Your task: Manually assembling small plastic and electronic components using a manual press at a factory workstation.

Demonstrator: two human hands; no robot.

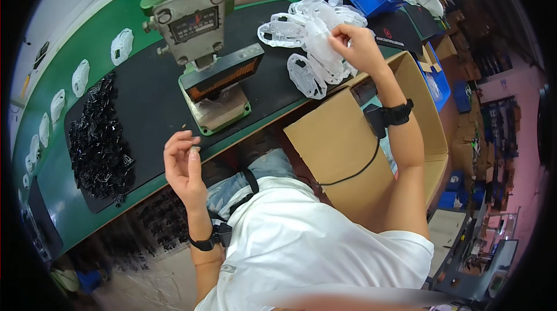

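Right now in the head view, the right hand [357, 50] pinches a piece in the heap of white plastic pieces [283, 33] lying on the black mat [154, 99] on the green desk [96, 35], right of the press [197, 26]. Over by the desk's near edge, the left hand [187, 166] hangs half-curled, contents impossible to tell, with black pieces [100, 143] piled further left.
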